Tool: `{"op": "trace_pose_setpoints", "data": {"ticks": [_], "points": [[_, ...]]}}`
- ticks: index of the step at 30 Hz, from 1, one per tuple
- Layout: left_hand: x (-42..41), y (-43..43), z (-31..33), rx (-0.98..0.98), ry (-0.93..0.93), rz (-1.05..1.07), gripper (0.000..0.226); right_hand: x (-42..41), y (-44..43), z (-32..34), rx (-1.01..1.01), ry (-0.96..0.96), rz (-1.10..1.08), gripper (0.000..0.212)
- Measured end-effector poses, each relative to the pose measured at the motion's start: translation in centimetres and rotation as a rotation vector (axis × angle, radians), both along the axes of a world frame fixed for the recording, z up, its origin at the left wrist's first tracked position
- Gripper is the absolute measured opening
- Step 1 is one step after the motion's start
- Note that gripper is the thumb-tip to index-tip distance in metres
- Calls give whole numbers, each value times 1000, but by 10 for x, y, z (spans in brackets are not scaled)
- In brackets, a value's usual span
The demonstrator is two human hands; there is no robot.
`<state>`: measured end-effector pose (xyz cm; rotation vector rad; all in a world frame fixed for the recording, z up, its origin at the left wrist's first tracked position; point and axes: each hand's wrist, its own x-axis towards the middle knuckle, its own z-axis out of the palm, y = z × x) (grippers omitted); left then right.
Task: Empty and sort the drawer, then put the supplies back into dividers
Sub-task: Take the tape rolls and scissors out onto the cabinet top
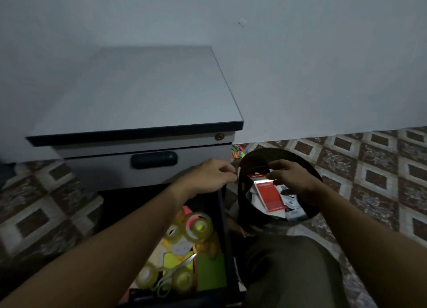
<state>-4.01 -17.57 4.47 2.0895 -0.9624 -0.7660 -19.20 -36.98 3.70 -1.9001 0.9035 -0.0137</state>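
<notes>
Over black bin (251, 155) | right hand (288, 176) fingers pinch red packet (268, 192) | left hand (208, 176) fingers curled, empty

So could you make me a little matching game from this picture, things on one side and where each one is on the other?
Things:
1. red and white packet
2. clear rolls of sticky tape
3. small coloured paper scraps
4. round brass lock

Places:
A. on the tiled floor by the wall
B. in the round black bin
C. on the grey cabinet's front
D. in the open drawer

Pairs: 1-B, 2-D, 3-A, 4-C
</notes>
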Motion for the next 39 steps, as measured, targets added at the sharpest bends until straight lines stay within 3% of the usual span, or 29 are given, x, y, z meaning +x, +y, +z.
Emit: {"op": "trace_pose_setpoints", "data": {"ticks": [6, 12, 16, 21, 31, 35, 39], "points": [[8, 91, 12, 1, 38, 93, 26, 21, 72, 25, 10, 16, 246, 31], [17, 166, -4, 11, 65, 252, 24, 43, 133, 26, -71, 106, 465, 40], [20, 199, -25, 38, 20, 370, 10, 53, 170, 11, -16, 77, 489, 46], [13, 225, -49, 58, 62, 425, 15, 56, 205, -16, 73, -42, 440, 36], [2, 247, -99, 192, -60, 364, 12, 40, 223, -62, -121, -21, 356, 26], [-6, 241, -107, 268, -160, 224, 41, 36, 229, -80, -200, 124, 464, 35], [-13, 233, -112, 298, -289, 153, 55, 30, 236, -99, -193, 201, 512, 47]]}}
